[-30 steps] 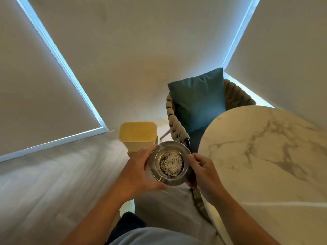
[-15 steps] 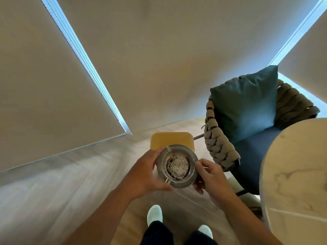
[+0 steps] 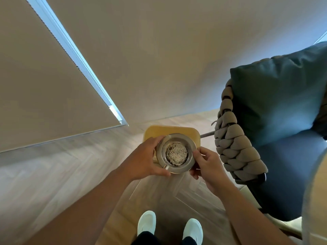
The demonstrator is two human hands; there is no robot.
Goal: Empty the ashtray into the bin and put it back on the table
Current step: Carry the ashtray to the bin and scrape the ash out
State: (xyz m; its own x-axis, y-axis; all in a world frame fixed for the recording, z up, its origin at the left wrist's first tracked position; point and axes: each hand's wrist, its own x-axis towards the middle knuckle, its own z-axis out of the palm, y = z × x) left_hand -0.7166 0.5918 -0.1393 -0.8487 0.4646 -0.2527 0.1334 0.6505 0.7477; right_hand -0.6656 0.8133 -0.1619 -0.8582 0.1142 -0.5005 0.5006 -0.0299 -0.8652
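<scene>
A round metal ashtray (image 3: 187,167) filled with speckled grey ash is held level between both hands. My left hand (image 3: 143,161) grips its left rim, my right hand (image 3: 207,165) grips its right rim. Right behind and below the ashtray stands the yellow bin (image 3: 159,131) on the floor; the ashtray hides much of its opening. A sliver of the marble table (image 3: 316,200) shows at the right edge.
A woven rope chair (image 3: 233,149) with a teal cushion (image 3: 276,96) and dark seat stands close on the right. Closed blinds (image 3: 44,85) line the walls behind the bin. My white shoes (image 3: 146,221) stand on the wooden floor (image 3: 53,174).
I have turned left away from the table and stepped toward the bin. The ashtray, still in both hands, now sits over the bin's near edge; the table has slid to the right edge.
</scene>
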